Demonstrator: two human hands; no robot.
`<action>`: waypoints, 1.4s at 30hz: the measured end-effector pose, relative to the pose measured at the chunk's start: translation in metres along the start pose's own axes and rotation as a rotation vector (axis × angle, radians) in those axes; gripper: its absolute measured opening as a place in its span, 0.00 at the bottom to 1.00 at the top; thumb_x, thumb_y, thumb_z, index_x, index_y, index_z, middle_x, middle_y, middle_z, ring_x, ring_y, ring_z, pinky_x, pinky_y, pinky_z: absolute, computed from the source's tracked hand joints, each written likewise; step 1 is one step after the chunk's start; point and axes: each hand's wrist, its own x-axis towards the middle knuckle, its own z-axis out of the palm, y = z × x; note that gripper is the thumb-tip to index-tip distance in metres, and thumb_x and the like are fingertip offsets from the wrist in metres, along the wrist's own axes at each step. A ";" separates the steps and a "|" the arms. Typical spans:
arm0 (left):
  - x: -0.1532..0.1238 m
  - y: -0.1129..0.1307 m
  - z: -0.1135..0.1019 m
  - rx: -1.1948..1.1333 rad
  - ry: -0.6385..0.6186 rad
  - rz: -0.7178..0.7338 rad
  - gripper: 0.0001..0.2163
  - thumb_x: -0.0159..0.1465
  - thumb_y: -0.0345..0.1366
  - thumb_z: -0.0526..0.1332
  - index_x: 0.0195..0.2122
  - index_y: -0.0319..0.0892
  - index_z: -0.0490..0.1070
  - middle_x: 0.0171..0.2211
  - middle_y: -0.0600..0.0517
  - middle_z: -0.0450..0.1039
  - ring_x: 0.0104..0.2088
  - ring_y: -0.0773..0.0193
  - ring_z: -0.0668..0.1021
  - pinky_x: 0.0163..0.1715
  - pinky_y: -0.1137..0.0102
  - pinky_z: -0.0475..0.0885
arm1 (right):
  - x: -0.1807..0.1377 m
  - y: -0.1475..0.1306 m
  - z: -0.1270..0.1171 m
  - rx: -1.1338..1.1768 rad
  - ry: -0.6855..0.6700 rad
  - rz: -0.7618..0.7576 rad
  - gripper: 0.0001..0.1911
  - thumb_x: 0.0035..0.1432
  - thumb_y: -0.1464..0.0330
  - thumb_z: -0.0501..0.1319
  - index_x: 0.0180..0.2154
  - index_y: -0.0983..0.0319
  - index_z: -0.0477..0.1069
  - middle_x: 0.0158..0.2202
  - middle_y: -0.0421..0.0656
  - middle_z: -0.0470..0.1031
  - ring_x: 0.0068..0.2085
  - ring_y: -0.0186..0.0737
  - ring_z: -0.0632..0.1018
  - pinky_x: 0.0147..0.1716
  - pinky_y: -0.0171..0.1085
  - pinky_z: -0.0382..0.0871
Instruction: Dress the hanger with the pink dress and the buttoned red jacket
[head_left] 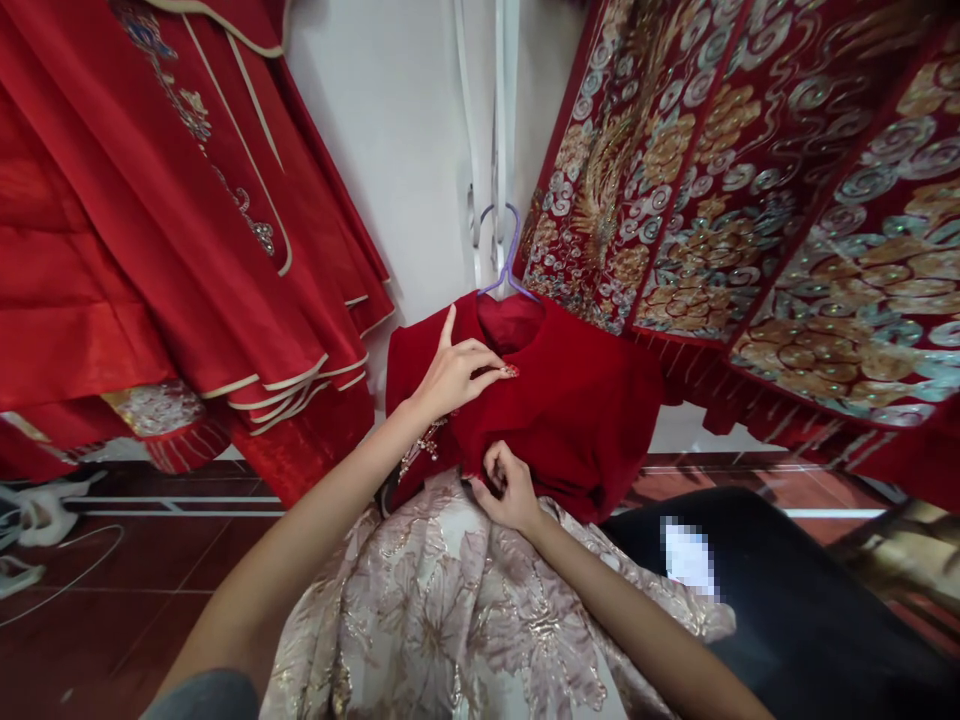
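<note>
A dark red velvet garment (585, 400) hangs on a purple hanger (513, 268) in the middle of the head view. My left hand (466, 370) is over its upper front, below the neckline. Its thumb and fingertips meet in a pinch while one finger points up; whatever they hold is too small to make out. Lower down, my right hand (511, 486) is curled closed, thumb and fingers pinching the garment's lower front edge. Beaded embroidery (424, 448) shows on the garment under my left forearm. A pale floral fabric with gold thread (450, 600) spreads beneath both arms.
Red garments with cream piping (300, 250) hang at left. Heavily embroidered red panels with fringe (720, 200) hang at right. White metal uprights (501, 120) stand behind the hanger. A black surface (780, 590) lies at lower right; white shoes (41, 515) are on the tiled floor at left.
</note>
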 end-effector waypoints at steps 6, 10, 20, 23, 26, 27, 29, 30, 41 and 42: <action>-0.001 0.000 -0.003 0.010 -0.090 0.008 0.07 0.61 0.34 0.58 0.34 0.49 0.76 0.28 0.56 0.75 0.39 0.62 0.77 0.64 0.46 0.41 | 0.050 -0.051 -0.011 0.024 0.294 -0.159 0.07 0.59 0.66 0.54 0.39 0.59 0.58 0.37 0.44 0.63 0.35 0.37 0.70 0.36 0.39 0.68; -0.003 -0.007 -0.002 0.044 -0.082 0.050 0.07 0.60 0.33 0.57 0.36 0.47 0.74 0.30 0.54 0.75 0.42 0.58 0.77 0.65 0.49 0.43 | 0.101 -0.084 -0.015 0.008 0.313 -0.201 0.20 0.63 0.62 0.53 0.54 0.61 0.54 0.59 0.55 0.56 0.61 0.46 0.60 0.60 0.51 0.55; -0.015 -0.019 -0.032 0.810 -0.184 0.064 0.13 0.65 0.33 0.48 0.35 0.35 0.72 0.28 0.45 0.73 0.35 0.56 0.76 0.59 0.53 0.54 | 0.088 -0.083 -0.031 -0.472 0.010 0.389 0.54 0.57 0.41 0.44 0.66 0.76 0.32 0.67 0.67 0.30 0.67 0.65 0.36 0.61 0.62 0.39; -0.014 -0.024 -0.043 0.911 -0.219 0.042 0.13 0.64 0.31 0.49 0.34 0.33 0.73 0.29 0.42 0.74 0.37 0.53 0.75 0.58 0.54 0.54 | 0.067 -0.077 -0.058 -0.710 -0.017 0.367 0.56 0.57 0.40 0.44 0.65 0.82 0.35 0.66 0.72 0.38 0.66 0.68 0.45 0.61 0.60 0.44; -0.010 -0.024 -0.051 0.977 -0.215 0.005 0.15 0.65 0.32 0.48 0.37 0.30 0.73 0.31 0.40 0.74 0.37 0.52 0.74 0.59 0.55 0.51 | 0.063 -0.068 -0.092 -0.963 -0.018 0.311 0.56 0.57 0.41 0.44 0.63 0.88 0.41 0.64 0.75 0.45 0.65 0.70 0.50 0.61 0.58 0.43; -0.009 -0.024 -0.054 0.995 -0.212 -0.018 0.15 0.65 0.33 0.48 0.38 0.29 0.72 0.31 0.40 0.74 0.37 0.52 0.74 0.59 0.55 0.50 | 0.066 -0.065 -0.102 -1.033 -0.015 0.296 0.56 0.58 0.41 0.44 0.62 0.89 0.43 0.63 0.75 0.47 0.64 0.70 0.51 0.61 0.58 0.43; -0.006 -0.021 -0.056 1.038 -0.200 -0.077 0.16 0.65 0.34 0.48 0.41 0.28 0.71 0.32 0.40 0.74 0.37 0.52 0.74 0.58 0.56 0.50 | 0.076 -0.058 -0.121 -1.147 0.003 0.258 0.54 0.58 0.43 0.44 0.61 0.90 0.45 0.62 0.76 0.50 0.64 0.70 0.52 0.61 0.58 0.41; -0.004 -0.019 -0.056 1.061 -0.186 -0.112 0.17 0.66 0.36 0.48 0.43 0.27 0.69 0.33 0.39 0.74 0.38 0.52 0.73 0.57 0.55 0.51 | 0.082 -0.055 -0.129 -1.191 0.014 0.235 0.53 0.59 0.43 0.44 0.60 0.90 0.45 0.61 0.75 0.51 0.64 0.69 0.53 0.61 0.58 0.41; 0.000 -0.044 -0.074 0.899 -0.257 -0.127 0.19 0.66 0.45 0.49 0.41 0.34 0.71 0.40 0.38 0.73 0.45 0.49 0.70 0.50 0.54 0.57 | 0.117 -0.034 -0.185 -1.286 0.006 0.149 0.40 0.57 0.43 0.49 0.47 0.76 0.67 0.63 0.71 0.50 0.65 0.69 0.49 0.58 0.65 0.39; 0.001 -0.048 -0.080 0.862 -0.299 -0.105 0.19 0.65 0.46 0.50 0.38 0.35 0.72 0.38 0.39 0.74 0.44 0.50 0.70 0.50 0.54 0.57 | 0.119 -0.033 -0.189 -1.282 -0.014 0.141 0.40 0.55 0.43 0.50 0.47 0.75 0.68 0.63 0.71 0.50 0.65 0.69 0.50 0.58 0.66 0.39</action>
